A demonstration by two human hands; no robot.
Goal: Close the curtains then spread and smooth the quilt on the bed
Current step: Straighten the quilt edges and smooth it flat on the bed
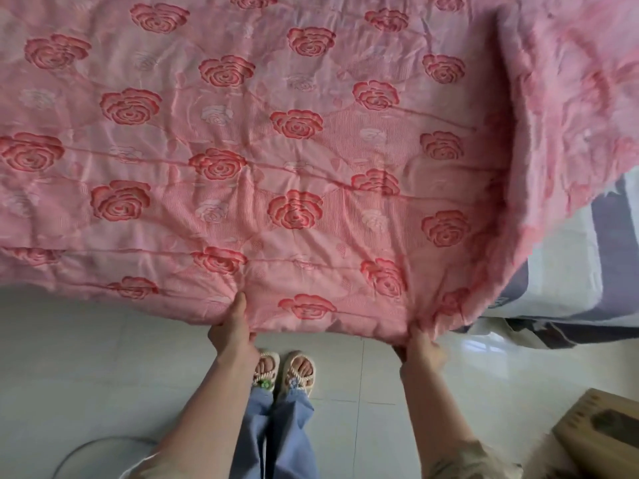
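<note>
Left grip point(231, 335): thumb on top, fingers curled under the quilt's point(276, 150) near edge, pinching it.
Right grip point(423, 347): clenched on the same edge, bunched there.
Quilt: pink, rose-patterned, stretching away from both grips; right part raised, blurred.
Bed point(567, 271): striped sheet right of the right grip.
Floor point(86, 357): pale tiles below both grips.

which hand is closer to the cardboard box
Right. The right hand grips the quilt edge up-left of the box; the left hand holds it farther left.
</note>
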